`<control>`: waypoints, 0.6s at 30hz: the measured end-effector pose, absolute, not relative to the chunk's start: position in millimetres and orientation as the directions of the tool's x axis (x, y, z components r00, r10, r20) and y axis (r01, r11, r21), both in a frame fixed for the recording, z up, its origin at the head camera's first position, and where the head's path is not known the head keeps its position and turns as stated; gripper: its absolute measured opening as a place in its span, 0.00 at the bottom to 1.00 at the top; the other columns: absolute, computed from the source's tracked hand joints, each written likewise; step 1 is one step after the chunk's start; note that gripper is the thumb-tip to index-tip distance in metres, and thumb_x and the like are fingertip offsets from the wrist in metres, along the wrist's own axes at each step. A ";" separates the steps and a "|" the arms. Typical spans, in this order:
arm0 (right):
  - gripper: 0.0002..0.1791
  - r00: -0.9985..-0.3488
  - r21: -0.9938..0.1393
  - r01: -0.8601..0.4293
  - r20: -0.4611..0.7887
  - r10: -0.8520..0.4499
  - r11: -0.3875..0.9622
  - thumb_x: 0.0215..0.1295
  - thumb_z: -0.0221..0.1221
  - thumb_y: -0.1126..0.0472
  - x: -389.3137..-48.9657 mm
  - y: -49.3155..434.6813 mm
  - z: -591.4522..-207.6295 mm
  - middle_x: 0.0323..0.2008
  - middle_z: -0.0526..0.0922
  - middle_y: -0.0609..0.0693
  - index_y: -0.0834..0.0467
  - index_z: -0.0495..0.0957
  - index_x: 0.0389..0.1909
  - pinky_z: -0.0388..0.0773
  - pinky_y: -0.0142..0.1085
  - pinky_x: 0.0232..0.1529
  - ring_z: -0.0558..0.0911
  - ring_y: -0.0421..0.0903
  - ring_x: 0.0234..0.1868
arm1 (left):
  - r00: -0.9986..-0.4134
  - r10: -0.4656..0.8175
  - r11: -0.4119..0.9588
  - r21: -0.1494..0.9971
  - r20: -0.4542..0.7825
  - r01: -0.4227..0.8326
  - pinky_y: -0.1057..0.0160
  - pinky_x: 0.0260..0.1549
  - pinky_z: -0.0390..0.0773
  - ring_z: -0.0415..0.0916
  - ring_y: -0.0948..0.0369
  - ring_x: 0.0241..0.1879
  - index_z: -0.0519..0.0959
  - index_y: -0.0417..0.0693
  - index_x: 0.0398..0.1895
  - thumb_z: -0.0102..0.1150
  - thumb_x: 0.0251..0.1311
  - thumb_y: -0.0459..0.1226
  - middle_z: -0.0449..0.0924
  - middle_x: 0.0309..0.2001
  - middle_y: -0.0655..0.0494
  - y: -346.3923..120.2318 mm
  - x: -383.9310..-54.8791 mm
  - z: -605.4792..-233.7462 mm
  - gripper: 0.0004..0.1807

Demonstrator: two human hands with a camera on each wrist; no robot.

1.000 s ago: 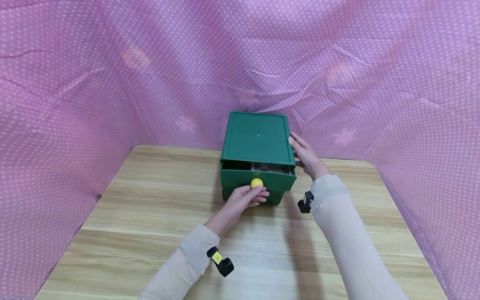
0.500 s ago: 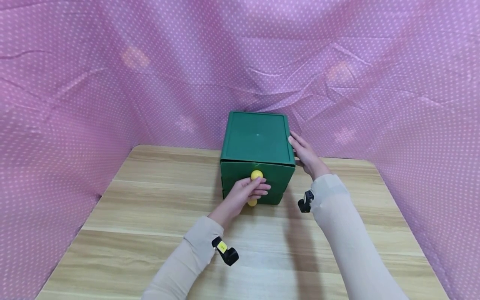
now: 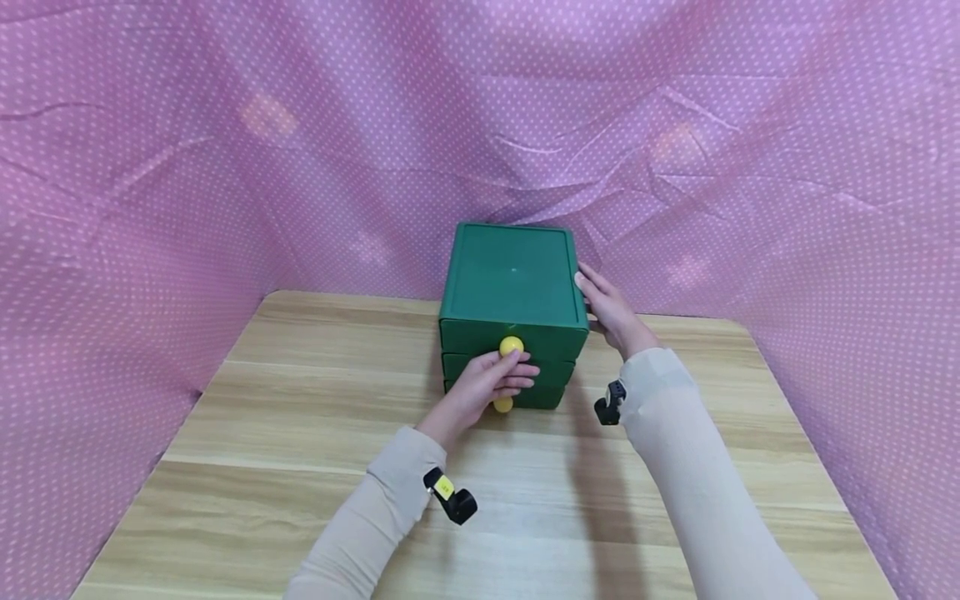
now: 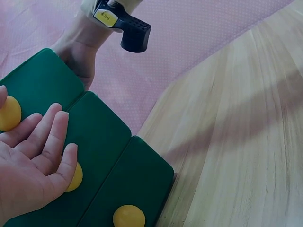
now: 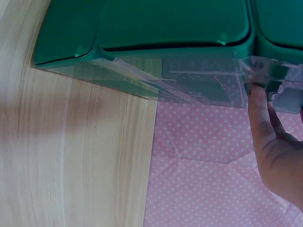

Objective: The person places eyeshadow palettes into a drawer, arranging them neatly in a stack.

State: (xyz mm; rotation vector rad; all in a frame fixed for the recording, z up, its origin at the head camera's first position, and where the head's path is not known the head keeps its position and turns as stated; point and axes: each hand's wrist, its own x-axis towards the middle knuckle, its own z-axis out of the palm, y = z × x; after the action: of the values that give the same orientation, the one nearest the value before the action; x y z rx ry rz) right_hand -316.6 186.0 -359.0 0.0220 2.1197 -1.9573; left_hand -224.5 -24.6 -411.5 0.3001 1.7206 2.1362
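A green drawer cabinet [image 3: 513, 275] with three stacked drawers and round yellow knobs stands at the back of the table. Its top drawer [image 3: 468, 336] sits flush under the lid. My left hand [image 3: 480, 387] has thumb and index finger at the top knob [image 4: 10, 114], pinching it, while its other fingers extend in front of the middle knob [image 4: 76, 177]. The bottom knob [image 4: 129, 216] shows below them. Against the cabinet's right side rests my right hand [image 3: 609, 312], fingers extended; the right wrist view has its fingertips touching the clear side wall [image 5: 208, 85].
The wooden table [image 3: 322, 400] has its far edge close behind the cabinet. Pink dotted cloth [image 3: 360, 150] hangs at the back and both sides. Strips of clear tape [image 5: 147, 75] run along the cabinet's side.
The top drawer has slid from partly pulled out to closed, with my left hand moving forward at its knob. My right hand has stayed against the cabinet's side.
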 end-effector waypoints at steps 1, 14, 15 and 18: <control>0.31 -0.966 -0.978 0.182 -0.197 -0.165 0.100 0.59 0.45 0.40 -316.7 185.9 -358.6 0.52 0.65 0.55 0.37 0.50 0.63 0.69 0.44 0.45 0.69 0.50 0.48 | -0.904 0.420 -0.178 0.971 -0.074 -0.162 0.50 0.49 0.64 0.72 0.54 0.44 0.67 0.36 0.52 0.45 0.59 0.50 0.76 0.43 0.46 -24.9 -224.1 -411.2 0.27; 0.31 -0.965 -0.974 0.185 -0.205 -0.161 0.132 0.60 0.43 0.41 -317.0 185.6 -356.4 0.53 0.63 0.55 0.39 0.48 0.64 0.68 0.44 0.45 0.68 0.51 0.49 | -0.876 0.470 -0.020 0.991 -0.111 -0.136 0.49 0.47 0.65 0.73 0.54 0.42 0.63 0.35 0.53 0.46 0.57 0.52 0.76 0.42 0.47 -42.3 -217.0 -410.9 0.31; 0.31 -0.965 -0.974 0.185 -0.206 -0.160 0.134 0.60 0.43 0.41 -317.0 185.0 -356.2 0.53 0.63 0.55 0.39 0.48 0.64 0.69 0.44 0.45 0.68 0.51 0.48 | -0.872 0.476 0.004 0.992 -0.115 -0.128 0.50 0.47 0.66 0.73 0.54 0.43 0.63 0.34 0.53 0.46 0.58 0.51 0.76 0.42 0.46 -46.2 -216.3 -410.0 0.30; 0.31 -0.966 -0.973 0.176 -0.200 -0.161 0.150 0.61 0.43 0.42 -317.3 183.1 -355.2 0.51 0.64 0.55 0.39 0.48 0.64 0.69 0.44 0.44 0.69 0.50 0.47 | -0.847 0.520 0.099 0.993 -0.110 -0.068 0.54 0.46 0.68 0.72 0.52 0.43 0.63 0.32 0.53 0.45 0.60 0.46 0.75 0.43 0.44 -60.6 -214.2 -406.2 0.27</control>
State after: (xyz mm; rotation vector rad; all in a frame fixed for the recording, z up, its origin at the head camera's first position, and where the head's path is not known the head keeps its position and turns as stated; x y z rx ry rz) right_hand -317.3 183.1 -355.2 0.0151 2.1720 -1.8942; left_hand -214.2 -60.6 -406.2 0.4410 1.9480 1.7973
